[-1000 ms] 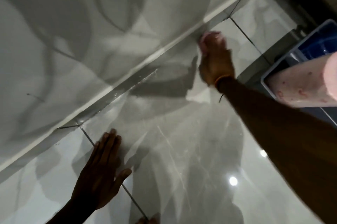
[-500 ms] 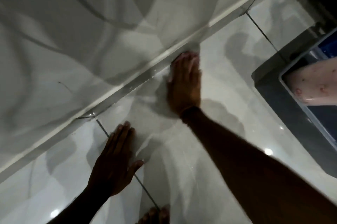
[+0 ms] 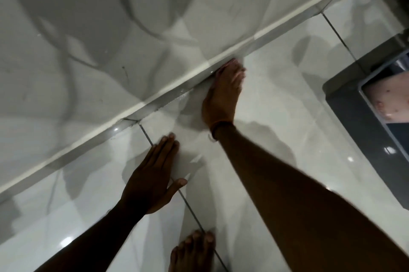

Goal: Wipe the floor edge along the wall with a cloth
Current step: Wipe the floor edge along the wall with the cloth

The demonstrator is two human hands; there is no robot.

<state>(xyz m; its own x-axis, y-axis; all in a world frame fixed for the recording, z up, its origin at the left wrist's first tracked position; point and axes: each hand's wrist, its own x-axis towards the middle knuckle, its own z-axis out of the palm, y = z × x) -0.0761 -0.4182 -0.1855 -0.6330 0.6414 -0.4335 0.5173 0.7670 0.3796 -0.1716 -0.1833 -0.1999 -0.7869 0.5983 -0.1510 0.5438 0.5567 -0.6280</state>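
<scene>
My right hand (image 3: 223, 97) lies flat on the glossy pale floor tile, its fingertips against the floor edge (image 3: 177, 92) where the white skirting strip meets the wall. Under the palm it presses a pale cloth (image 3: 191, 107). The cloth is almost the colour of the tile, and only a faint part of it shows left of the hand. A thin orange band circles that wrist. My left hand (image 3: 152, 174) rests palm down on the tile nearer to me, fingers straight and holding nothing.
A grey-blue plastic bin (image 3: 345, 103) stands on the floor at the right, with a pink spotted item (image 3: 391, 97) in it. My bare foot (image 3: 192, 251) shows at the bottom. A dark grout line (image 3: 190, 207) runs between the tiles. The wall (image 3: 110, 28) is marbled grey.
My right hand has slid left along the floor edge, from near the far grout line towards my left hand. The left hand stays planted on the tile. The view has shifted.
</scene>
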